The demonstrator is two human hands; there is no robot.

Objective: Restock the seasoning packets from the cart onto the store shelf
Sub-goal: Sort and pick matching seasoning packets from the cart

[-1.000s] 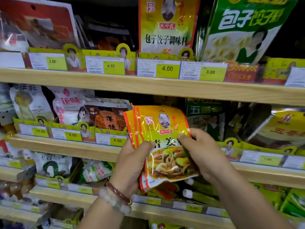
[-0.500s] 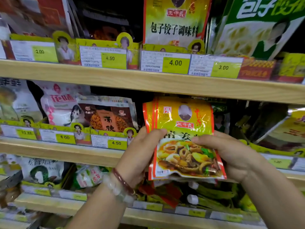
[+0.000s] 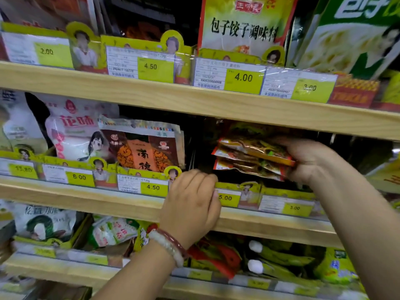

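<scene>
My right hand grips a small stack of yellow and red seasoning packets, tipped nearly flat and pushed into the dark gap of the middle shelf above the 5.00 price tag. My left hand, with bracelets at the wrist, rests with curled fingers on the yellow label rail at the shelf's front edge, just left of that tag. It holds no packet. The far ends of the packets are lost in the shadow.
A brown and orange packet and a pink and white bag stand to the left on the same shelf. The upper shelf board hangs close above the packets. Green and red packets fill the shelf below.
The packets were upright in both hands in front of the shelf. Now my right hand alone has tipped them flat into the shelf gap, and my left hand has dropped to the label rail.
</scene>
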